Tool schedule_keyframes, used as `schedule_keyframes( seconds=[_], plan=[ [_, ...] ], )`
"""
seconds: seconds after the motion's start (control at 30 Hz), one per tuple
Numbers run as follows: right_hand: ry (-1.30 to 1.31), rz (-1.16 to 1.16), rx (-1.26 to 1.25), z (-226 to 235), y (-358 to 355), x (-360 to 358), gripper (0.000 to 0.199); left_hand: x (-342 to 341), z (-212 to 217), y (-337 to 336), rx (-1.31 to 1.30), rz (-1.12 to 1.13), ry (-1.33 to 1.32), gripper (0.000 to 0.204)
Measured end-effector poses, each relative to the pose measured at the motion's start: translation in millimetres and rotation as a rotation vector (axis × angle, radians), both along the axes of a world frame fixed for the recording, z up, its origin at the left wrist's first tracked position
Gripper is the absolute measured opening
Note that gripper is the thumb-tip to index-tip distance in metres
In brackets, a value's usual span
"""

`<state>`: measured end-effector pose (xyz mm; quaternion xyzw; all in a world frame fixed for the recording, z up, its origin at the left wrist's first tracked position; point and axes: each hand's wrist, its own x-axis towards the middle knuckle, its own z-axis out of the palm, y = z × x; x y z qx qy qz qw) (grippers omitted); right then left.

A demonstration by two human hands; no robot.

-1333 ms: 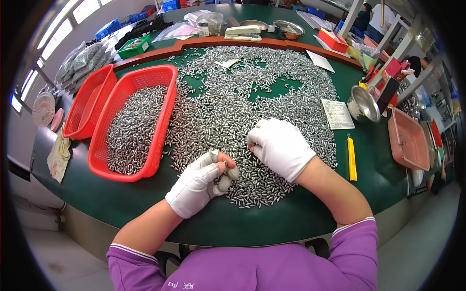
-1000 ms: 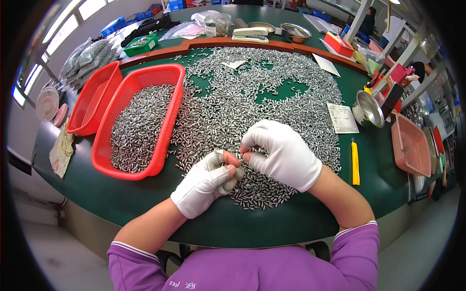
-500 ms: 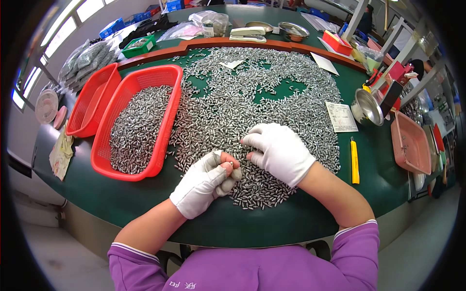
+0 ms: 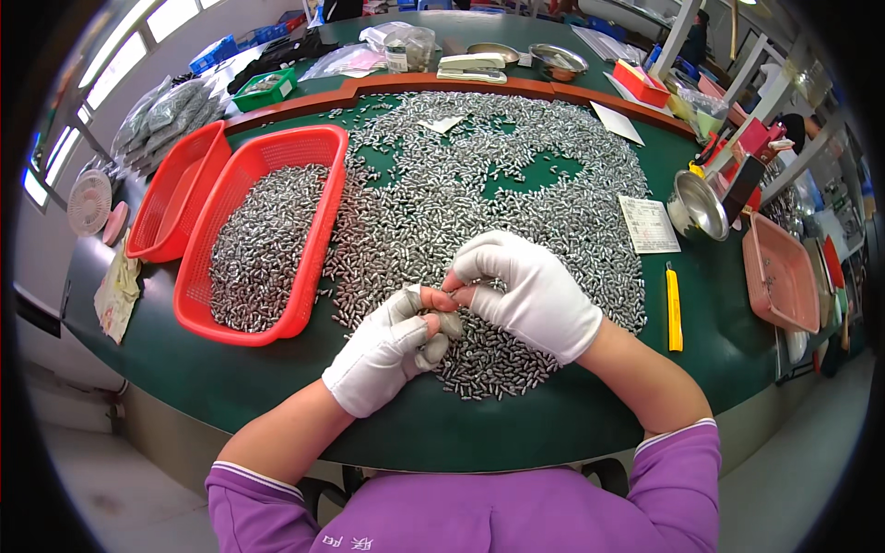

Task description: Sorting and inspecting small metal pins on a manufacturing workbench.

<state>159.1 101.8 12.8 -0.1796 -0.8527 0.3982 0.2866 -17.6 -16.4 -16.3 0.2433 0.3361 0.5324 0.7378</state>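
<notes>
A wide heap of small silver metal parts [image 4: 479,194] covers the green table [image 4: 277,387]. My left hand [image 4: 387,350], in a white glove, is curled shut around a handful of these parts near the heap's front edge. My right hand [image 4: 530,290], also gloved, rests on the heap with its fingertips touching the left hand's thumb and pinching a part. A red basket [image 4: 318,240] to the left holds more of the same parts.
A second, emptier red basket [image 4: 171,207] lies further left. A metal bowl [image 4: 696,207], a paper slip [image 4: 648,224], a yellow knife [image 4: 674,309] and a pink tray [image 4: 779,272] sit to the right. Boxes, bags and bowls crowd the far side.
My right hand has moved from the heap toward the left hand until its fingertips meet it. The left hand has stayed closed in nearly the same place.
</notes>
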Motion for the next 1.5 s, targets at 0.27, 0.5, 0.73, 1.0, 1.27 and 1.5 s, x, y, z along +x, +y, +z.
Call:
schedule_keyframes(
  seconds=[0.27,0.5,0.73,1.0,1.27,1.5],
  plan=[
    [0.128,0.101,-0.161,-14,-10,-5,0.019,0,-6,-2,0.025,0.043,-0.032,0.027],
    [0.021,-0.061,0.094,1,-12,-3,0.037,0,-4,-2,0.011,0.109,0.065,0.021],
    [-0.325,-0.124,0.51,-29,10,1,0.015,3,1,-3,0.017,0.083,0.099,0.029],
    [-0.385,-0.179,0.601,-26,5,-2,0.007,4,1,-3,0.044,0.075,0.12,0.034],
    [-0.383,-0.114,0.513,-24,8,0,0.01,1,0,-1,0.02,0.04,0.063,0.032],
    [-0.323,-0.153,0.461,-22,7,-3,0.008,-3,-3,1,0.047,-0.007,-0.026,0.024]
  ],
)
